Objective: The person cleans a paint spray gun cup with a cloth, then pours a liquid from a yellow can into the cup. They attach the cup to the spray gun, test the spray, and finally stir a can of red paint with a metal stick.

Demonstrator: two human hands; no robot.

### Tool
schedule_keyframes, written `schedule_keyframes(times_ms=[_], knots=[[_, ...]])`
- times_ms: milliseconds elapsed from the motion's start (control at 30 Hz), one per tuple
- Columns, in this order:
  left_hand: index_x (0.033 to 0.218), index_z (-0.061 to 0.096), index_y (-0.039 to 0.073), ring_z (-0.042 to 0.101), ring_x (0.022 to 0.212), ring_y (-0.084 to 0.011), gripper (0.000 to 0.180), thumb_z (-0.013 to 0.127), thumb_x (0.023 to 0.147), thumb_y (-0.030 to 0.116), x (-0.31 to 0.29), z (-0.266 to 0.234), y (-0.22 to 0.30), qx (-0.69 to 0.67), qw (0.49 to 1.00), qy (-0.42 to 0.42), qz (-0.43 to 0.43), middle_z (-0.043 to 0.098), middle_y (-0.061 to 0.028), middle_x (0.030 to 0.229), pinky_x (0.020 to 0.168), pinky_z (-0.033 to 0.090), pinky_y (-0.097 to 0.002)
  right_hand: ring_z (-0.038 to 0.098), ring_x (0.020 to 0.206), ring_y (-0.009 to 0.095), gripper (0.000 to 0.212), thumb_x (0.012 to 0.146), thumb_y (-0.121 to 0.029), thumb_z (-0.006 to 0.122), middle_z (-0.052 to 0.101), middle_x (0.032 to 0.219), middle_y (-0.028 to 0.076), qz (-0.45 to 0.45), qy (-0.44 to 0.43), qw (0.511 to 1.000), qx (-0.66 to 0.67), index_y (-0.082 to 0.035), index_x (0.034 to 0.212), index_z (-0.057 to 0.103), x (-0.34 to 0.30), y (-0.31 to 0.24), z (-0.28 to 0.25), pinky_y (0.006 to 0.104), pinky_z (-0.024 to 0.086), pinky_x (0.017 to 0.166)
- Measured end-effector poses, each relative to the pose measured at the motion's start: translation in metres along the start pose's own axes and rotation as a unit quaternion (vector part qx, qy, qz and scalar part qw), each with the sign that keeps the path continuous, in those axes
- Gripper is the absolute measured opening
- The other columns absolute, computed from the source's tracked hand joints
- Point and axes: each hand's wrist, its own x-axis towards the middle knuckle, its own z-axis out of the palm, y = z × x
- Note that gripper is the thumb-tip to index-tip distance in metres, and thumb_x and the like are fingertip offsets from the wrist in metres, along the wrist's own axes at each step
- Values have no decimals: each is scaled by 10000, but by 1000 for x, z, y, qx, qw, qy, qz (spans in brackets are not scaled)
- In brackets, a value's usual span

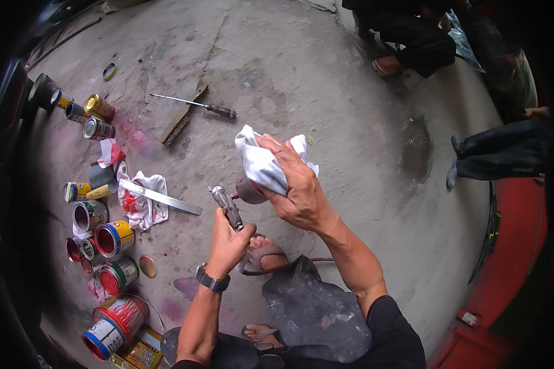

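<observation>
My left hand (pixel 229 246) is closed round a metal spray gun (pixel 226 206), its nozzle end pointing up and away from me. My right hand (pixel 298 187) grips a white rag (pixel 261 163), pressed over the spray gun's dark cup (pixel 249 192). The cup sits to the right of the gun body, and its far end is hidden by the rag and fingers. A dark hose (pixel 295 265) runs below my hands.
Several paint cans (pixel 114 238) line the left side. Near them lie a stained rag (pixel 157 212) and a metal strip (pixel 166 200). Ahead are a wire brush (pixel 181 120) and a screwdriver (pixel 194 103). People (pixel 406 40) are at upper right; a red panel (pixel 517 240) stands right.
</observation>
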Motion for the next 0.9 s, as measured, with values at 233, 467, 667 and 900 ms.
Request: schedule_keyframes(times_ms=[233,467,667,900], knots=[[1218,448,-27,571,1012,-197,472,726,916,204,3,11,-9,-62,993,69,71,562,-140,1126,896,493,-341,396,1463,369,601,782,-247,753,522,1502,132,-126,24,964,-232,-17,1323,627,-16,-17,47,576,198,1223],[1227,433,13,570,829,-111,487,737,908,222,-1,7,-8,-92,995,40,-12,561,-63,1014,679,496,-266,554,1327,381,410,872,-105,727,643,1339,171,-67,102,991,-49,21,1252,640,9,-10,37,515,375,1149],[1237,418,37,539,749,-92,457,676,864,85,-5,2,-15,-183,983,18,-29,522,-25,912,640,468,-269,726,941,323,281,881,-31,702,712,1074,211,131,189,955,189,90,1128,645,-6,-15,11,401,554,840],[1211,433,40,497,682,-80,439,688,857,84,-6,-3,-27,-77,996,38,1,522,-23,905,589,419,-252,532,1351,374,527,788,-148,757,585,1405,180,-148,-16,974,-171,17,1268,618,7,-23,18,563,424,1102]])
